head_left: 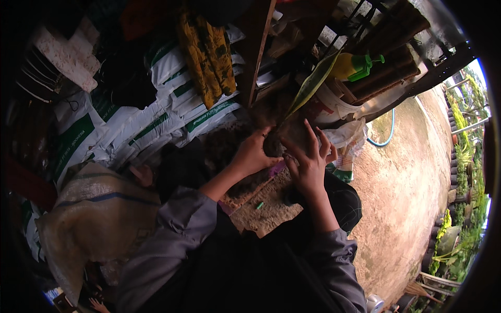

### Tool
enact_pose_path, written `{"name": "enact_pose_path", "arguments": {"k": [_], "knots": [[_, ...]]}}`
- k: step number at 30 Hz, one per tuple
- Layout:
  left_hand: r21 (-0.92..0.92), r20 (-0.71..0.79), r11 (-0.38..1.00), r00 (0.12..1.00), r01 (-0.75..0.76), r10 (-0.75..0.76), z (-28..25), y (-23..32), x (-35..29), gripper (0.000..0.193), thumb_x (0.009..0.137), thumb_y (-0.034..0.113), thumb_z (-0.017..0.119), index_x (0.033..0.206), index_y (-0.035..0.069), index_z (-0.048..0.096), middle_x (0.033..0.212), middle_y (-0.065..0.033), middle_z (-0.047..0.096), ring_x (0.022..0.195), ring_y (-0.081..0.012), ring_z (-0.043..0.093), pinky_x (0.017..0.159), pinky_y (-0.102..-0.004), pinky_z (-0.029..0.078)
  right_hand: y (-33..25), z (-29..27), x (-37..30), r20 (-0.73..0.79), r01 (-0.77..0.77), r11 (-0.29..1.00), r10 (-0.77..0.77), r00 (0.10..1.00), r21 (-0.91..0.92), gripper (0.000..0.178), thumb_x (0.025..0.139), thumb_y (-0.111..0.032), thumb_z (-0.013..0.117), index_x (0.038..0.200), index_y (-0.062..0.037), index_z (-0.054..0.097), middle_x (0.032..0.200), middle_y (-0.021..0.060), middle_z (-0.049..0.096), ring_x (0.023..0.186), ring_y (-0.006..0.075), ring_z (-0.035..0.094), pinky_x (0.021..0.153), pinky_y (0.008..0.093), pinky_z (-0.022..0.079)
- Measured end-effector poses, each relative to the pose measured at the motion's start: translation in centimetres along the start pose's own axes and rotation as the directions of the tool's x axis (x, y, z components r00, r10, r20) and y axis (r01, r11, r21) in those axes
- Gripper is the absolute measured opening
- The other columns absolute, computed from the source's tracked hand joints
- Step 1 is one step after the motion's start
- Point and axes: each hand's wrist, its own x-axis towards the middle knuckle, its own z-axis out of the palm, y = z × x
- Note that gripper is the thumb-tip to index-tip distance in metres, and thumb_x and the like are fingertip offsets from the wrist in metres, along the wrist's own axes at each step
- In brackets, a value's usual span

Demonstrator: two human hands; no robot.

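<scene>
Between my hands stands a plant with one long, stiff, yellow-edged green leaf, tilted up to the right. Its base sits in a dark clump; shadow hides whether this is a small pot or bare soil. My left hand curls round the clump's left side, thumb toward me. On the other side, my right hand has its fingers spread, with the fingertips close to or touching the clump. Below lies a pink-edged tray or sheet with brown soil-like material on it. A small green piece lies on the ground nearer me.
White-and-green sacks are stacked at left, behind a woven sack. A white bucket and a yellow spray bottle with a green head stand far right, near a wooden rack. Blue hose curves over the concrete. Another person's hand shows lower left.
</scene>
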Motion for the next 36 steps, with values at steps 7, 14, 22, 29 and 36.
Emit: {"name": "enact_pose_path", "arguments": {"k": [7, 14, 22, 29, 36], "knots": [[-0.396, 0.124, 0.916, 0.992, 0.071, -0.023, -0.5, -0.2, 0.3, 0.081, 0.067, 0.022, 0.083, 0.133, 0.0, 0.042, 0.127, -0.0107, 0.054, 0.115, -0.0189, 0.053, 0.098, -0.0318, 0.041, 2.5, -1.5, 0.5, -0.151, -0.063, 0.92, 0.131, 0.98, 0.388, 0.032, 0.079, -0.025, 0.052, 0.105, -0.019, 0.07, 0.144, 0.0142, 0.037, 0.129, 0.0365, 0.031, 0.105, 0.0482, 0.017], [-0.826, 0.103, 0.564, 0.984, 0.004, 0.144, -0.8, -0.2, 0.6, 0.078, 0.073, 0.026, 0.078, 0.136, 0.002, 0.04, 0.133, -0.0089, 0.048, 0.116, -0.0156, 0.051, 0.1, -0.0323, 0.04, 1.8, -2.0, -0.1, -0.253, 0.125, 0.897, -0.015, 0.967, 0.424, 0.034, 0.082, -0.034, 0.051, 0.107, -0.0204, 0.069, 0.144, 0.0142, 0.036, 0.13, 0.0378, 0.029, 0.106, 0.0499, 0.016], [-0.946, 0.324, 0.052, 0.921, 0.32, 0.215, -0.6, -0.8, -0.6, 0.089, 0.079, 0.049, 0.066, 0.143, 0.001, 0.026, 0.125, -0.0125, 0.052, 0.113, -0.0227, 0.054, 0.094, -0.039, 0.048, 0.5, -2.5, -0.1, -0.161, 0.091, 0.9, -0.024, 0.987, 0.426, 0.048, 0.084, -0.052, 0.047, 0.111, -0.0171, 0.067, 0.142, 0.0196, 0.036, 0.129, 0.0382, 0.029, 0.106, 0.0492, 0.018], [-0.888, 0.329, -0.226, 0.896, 0.401, 0.298, 0.7, -3.4, -0.8, 0.086, 0.085, 0.06, 0.051, 0.144, 0.003, 0.024, 0.126, -0.0163, 0.05, 0.112, -0.0283, 0.055, 0.092, -0.0422, 0.048, 0.6, -2.3, 0.4, -0.109, 0.126, 0.93, -0.093, 0.99, 0.346, 0.043, 0.082, -0.045, 0.051, 0.112, -0.0193, 0.066, 0.144, 0.0189, 0.034, 0.129, 0.0387, 0.028, 0.106, 0.0496, 0.017], [-0.896, 0.257, -0.273, 0.91, 0.35, 0.324, 1.0, -4.6, -0.3, 0.08, 0.088, 0.056, 0.049, 0.144, 0.005, 0.025, 0.145, -0.0118, 0.032, 0.118, -0.028, 0.05, 0.095, -0.0423, 0.045, 0.3, -2.1, 0.7, -0.071, 0.131, 0.933, -0.114, 0.991, 0.335, 0.046, 0.08, -0.041, 0.055, 0.118, -0.016, 0.062, 0.142, 0.018, 0.037, 0.129, 0.0372, 0.029, 0.106, 0.0485, 0.017]]}}
